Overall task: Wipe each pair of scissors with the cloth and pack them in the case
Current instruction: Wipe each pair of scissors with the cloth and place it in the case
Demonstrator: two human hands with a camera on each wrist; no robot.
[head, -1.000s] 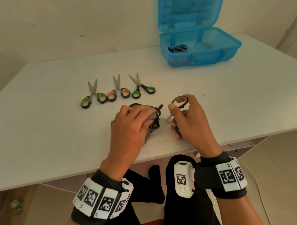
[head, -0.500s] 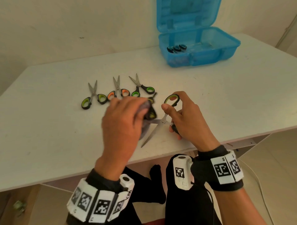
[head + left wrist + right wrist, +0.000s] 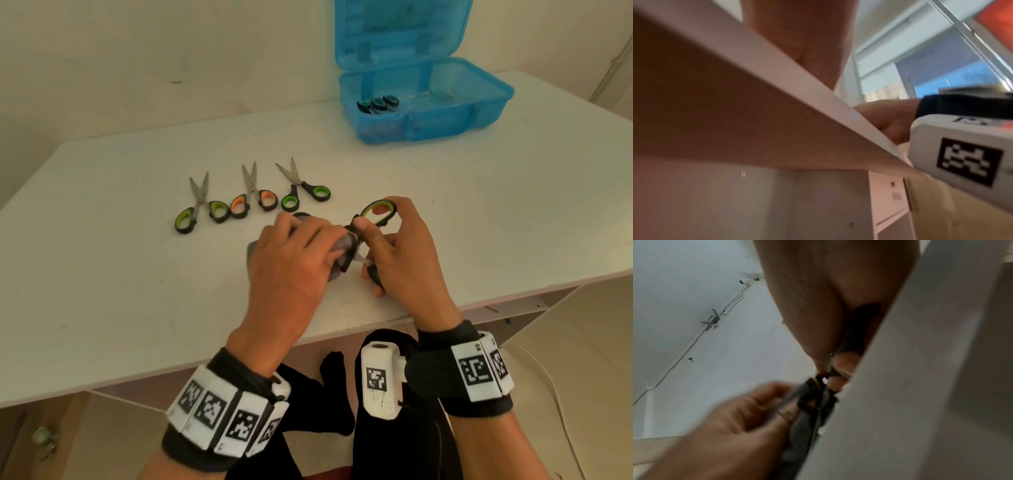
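My right hand (image 3: 387, 246) grips a pair of green-and-black scissors (image 3: 378, 210) by its handles, near the table's front edge. My left hand (image 3: 301, 250) holds the grey cloth (image 3: 342, 245) bunched around the blades, which it hides. The right wrist view shows the cloth (image 3: 803, 423) wrapped on the blades between both hands. Three more scissors lie in a row behind: green (image 3: 198, 212), orange (image 3: 255, 200), green (image 3: 305, 193). The open blue case (image 3: 424, 99) stands at the back right with dark scissor handles (image 3: 378, 102) inside.
The white table (image 3: 120, 291) has its front edge just under my wrists. A wall runs close behind the table. The left wrist view shows only the table's underside (image 3: 725, 121) and my right wrist.
Half a second ago the cloth was off and the bare blades pointed down-left. My left hand has since slid right, covering the blades with the cloth up to the pivot.
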